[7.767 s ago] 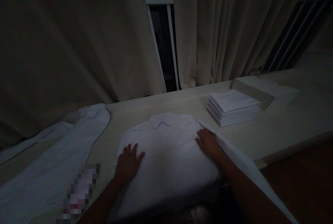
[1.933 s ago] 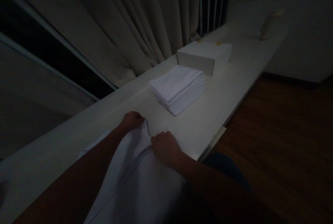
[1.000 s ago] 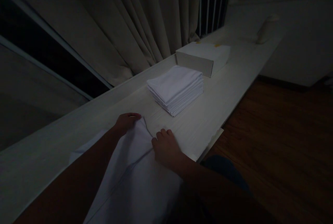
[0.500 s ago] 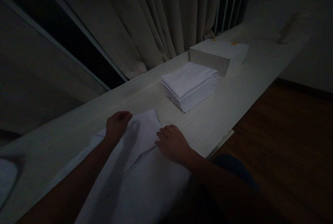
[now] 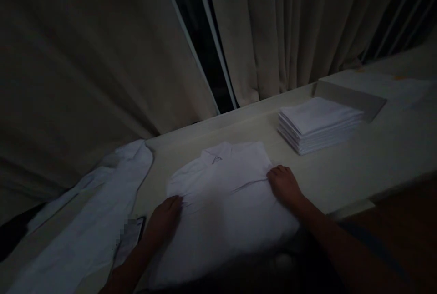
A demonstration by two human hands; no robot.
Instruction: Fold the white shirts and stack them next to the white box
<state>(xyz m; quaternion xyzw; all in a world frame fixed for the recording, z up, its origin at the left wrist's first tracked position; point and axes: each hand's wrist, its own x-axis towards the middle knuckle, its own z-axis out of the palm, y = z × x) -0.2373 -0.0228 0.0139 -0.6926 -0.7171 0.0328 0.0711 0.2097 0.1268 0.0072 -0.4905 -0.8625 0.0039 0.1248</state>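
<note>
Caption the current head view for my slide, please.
Left hand and right hand touch opposite sides of a white collared shirt; stack of folded cloth beyond.

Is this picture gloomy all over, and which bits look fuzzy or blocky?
Head view: dim all over, so even the white shirt looks greyish, darkening toward its near edge; head view, right side: the white box looks soft and smeary at its far end; head view, lower left: blocky squares hide part of a flat, dark-edged thing.
</note>
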